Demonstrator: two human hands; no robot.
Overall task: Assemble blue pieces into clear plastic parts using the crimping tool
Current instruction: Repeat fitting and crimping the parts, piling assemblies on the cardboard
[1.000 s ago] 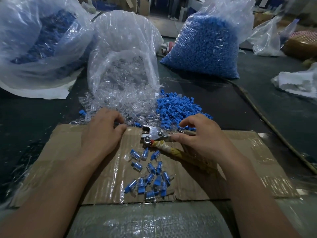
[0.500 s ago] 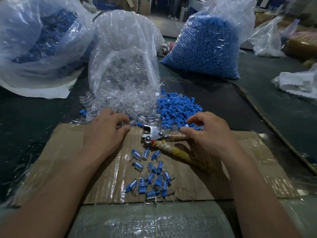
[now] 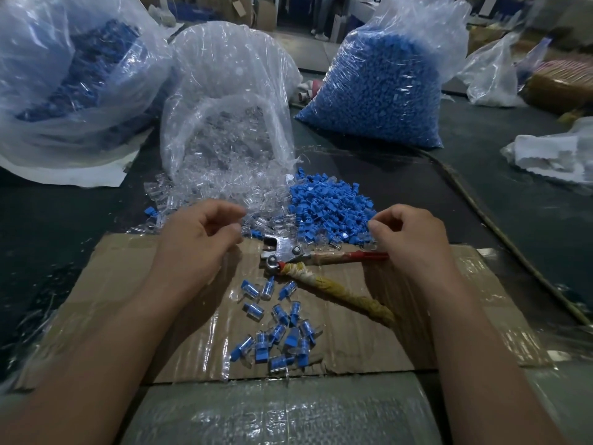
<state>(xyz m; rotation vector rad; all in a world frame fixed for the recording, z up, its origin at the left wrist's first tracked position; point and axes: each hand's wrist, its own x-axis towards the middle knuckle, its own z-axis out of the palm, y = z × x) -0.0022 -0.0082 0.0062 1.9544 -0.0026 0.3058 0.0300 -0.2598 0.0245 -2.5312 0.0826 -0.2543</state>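
Nearest you, on the taped cardboard sheet (image 3: 359, 345), lies a scatter of finished assemblies (image 3: 279, 335), each a blue plug seated in a clear shell. Judging by their size, they are light and will skid on the glossy tape, so sweep them aside rather than pick at them.

Just beyond lies the crimping tool (image 3: 282, 250), flat on the cardboard and held by neither hand. It looks like the one heavy, rigid item here. Take it by the cloth-wrapped yellow handle (image 3: 346, 295) and the red handle (image 3: 353, 255), which should give better grip than the bare metal head.

Your left hand (image 3: 192, 248) hovers at the edge of the spilled clear plastic parts (image 3: 218, 191), fingers curled and thumb close to the forefinger. Your right hand (image 3: 414, 242) is curled the same way at the near edge of the blue pieces (image 3: 330, 210), above the red handle. Whether either pinch has a part in it I cannot tell (the fingertips are blurred).

The clear shells are probably stiff, slick and liable to crack, so pinch them across the body. The blue pieces look tougher; hold them by the broad end.

Farther back, the clear parts spill from an open bag (image 3: 224, 91), flanked by a sack of blue pieces (image 3: 378, 91) and another bag (image 3: 64, 75).
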